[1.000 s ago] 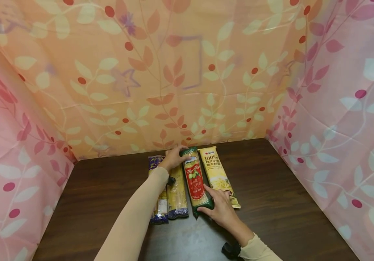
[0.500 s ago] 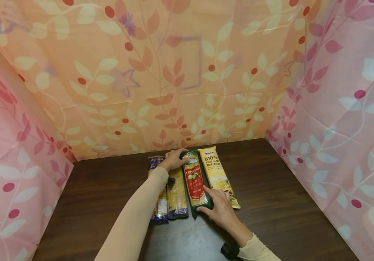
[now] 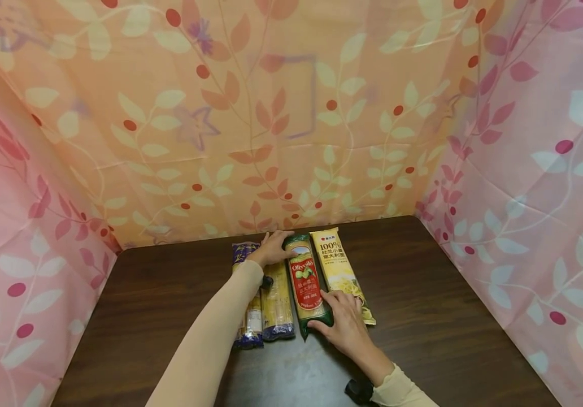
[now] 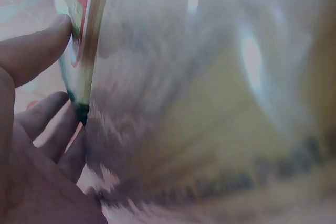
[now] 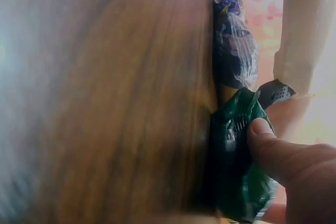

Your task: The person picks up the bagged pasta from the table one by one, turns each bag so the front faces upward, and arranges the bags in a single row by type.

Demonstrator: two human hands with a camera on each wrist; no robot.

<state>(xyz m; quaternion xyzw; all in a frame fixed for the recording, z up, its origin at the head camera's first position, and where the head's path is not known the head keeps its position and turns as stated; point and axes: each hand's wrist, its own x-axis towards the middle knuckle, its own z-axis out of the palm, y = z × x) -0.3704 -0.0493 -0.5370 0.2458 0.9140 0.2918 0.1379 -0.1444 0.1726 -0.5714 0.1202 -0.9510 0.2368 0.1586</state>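
Note:
A spaghetti pack (image 3: 304,280) with green ends and a red label lies lengthwise on the table, face up. At its far end my left hand (image 3: 271,250) grips it, and the left wrist view shows the thumb (image 4: 42,45) on its printed face. My right hand (image 3: 344,325) holds the near end, fingers along the right edge. In the right wrist view the thumb (image 5: 275,148) presses the crinkled green wrapper (image 5: 231,156). Left of this pack lies a clear-wrapped pasta pack (image 3: 277,305) with a blue end, partly hidden by the left hand.
A purple-ended pasta pack (image 3: 249,336) lies farthest left, partly behind the left sleeve (image 3: 205,339). A yellow pasta pack (image 3: 334,263) lies slightly slanted on the right. Patterned curtains (image 3: 291,141) enclose the dark wooden table (image 3: 159,294) at the back and sides.
The far end of the green-and-red spaghetti pack has shifted slightly toward me, the left hand with it. The right hand stays at the near end; the other packs look unmoved.

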